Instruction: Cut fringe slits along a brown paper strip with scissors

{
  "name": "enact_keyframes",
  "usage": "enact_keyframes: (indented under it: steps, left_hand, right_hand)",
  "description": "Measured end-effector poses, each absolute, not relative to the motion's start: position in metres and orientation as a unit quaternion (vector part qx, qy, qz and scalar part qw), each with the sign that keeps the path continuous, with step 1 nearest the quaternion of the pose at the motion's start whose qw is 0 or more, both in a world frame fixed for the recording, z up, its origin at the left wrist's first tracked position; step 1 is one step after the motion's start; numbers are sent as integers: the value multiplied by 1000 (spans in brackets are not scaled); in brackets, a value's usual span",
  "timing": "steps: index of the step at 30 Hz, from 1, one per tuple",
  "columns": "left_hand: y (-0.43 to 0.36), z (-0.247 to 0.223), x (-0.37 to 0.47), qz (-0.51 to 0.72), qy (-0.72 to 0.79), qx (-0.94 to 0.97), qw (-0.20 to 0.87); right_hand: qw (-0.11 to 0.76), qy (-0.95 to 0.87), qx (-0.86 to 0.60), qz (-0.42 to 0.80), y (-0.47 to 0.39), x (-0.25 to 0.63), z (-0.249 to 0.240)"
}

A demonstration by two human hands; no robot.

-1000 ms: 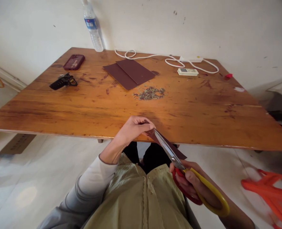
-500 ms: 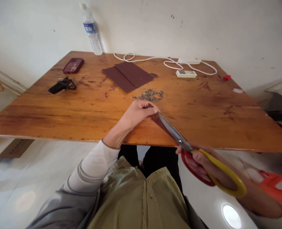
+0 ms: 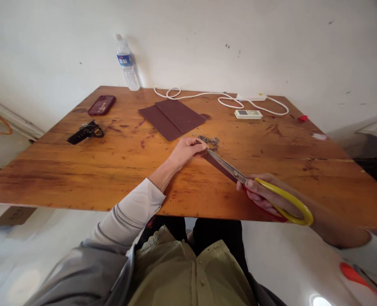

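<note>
My left hand (image 3: 185, 154) is closed over the table, thumb and fingers pinching a maroon piece of sheet (image 3: 221, 168) that looks like sandpaper. Along this piece lie the long blades of a pair of scissors (image 3: 236, 175) with one yellow and one red handle loop. My right hand (image 3: 259, 192) is wrapped around the handles near the table's front edge. The blades look nearly closed, their tips at my left fingertips. Just behind my left hand is a small heap of thin cuttings (image 3: 213, 142), partly hidden by it. Two maroon sheets (image 3: 183, 115) overlap farther back.
On the wooden table (image 3: 118, 174), a phone (image 3: 102, 105) and a black clip-like item (image 3: 85, 132) lie left. A plastic bottle (image 3: 128, 66) leans on the wall. A white cable (image 3: 201, 94), power strip (image 3: 251, 97) and pale remote (image 3: 248, 114) lie at the back.
The camera has tilted up, so the table sits lower in view. The scissors' handles have come closer together and the blades have closed. My left hand keeps its pinch on the maroon piece.
</note>
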State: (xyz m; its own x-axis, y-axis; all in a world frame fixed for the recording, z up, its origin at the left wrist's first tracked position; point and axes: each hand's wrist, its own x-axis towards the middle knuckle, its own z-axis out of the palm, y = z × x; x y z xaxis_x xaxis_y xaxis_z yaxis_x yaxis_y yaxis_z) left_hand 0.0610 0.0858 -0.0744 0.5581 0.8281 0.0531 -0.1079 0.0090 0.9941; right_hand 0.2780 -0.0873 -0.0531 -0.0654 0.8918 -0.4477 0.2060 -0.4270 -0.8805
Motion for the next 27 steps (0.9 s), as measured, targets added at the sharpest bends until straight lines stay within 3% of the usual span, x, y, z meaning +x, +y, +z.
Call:
enact_keyframes:
  steps: [8,15,21,23,27]
  left_hand:
    - [89,-77,56,366,353,567,649]
    - [88,-73,45,332,411,538,657]
    - [85,-65,24,232,461,728,452]
    - [79,-64,19,248,484,748,382]
    - [65,-65,26,291,465,765,337]
  right_hand:
    - [289,-493,-633,522,-83,276,-51]
    - [265,-622,-653,343,-83,284,-74]
    - [225,-641,-669,303,-92,278,-68]
    - [225,-639,-669,305,-94,276,-66]
    - [274,-599,-678,326,-93,271,-62]
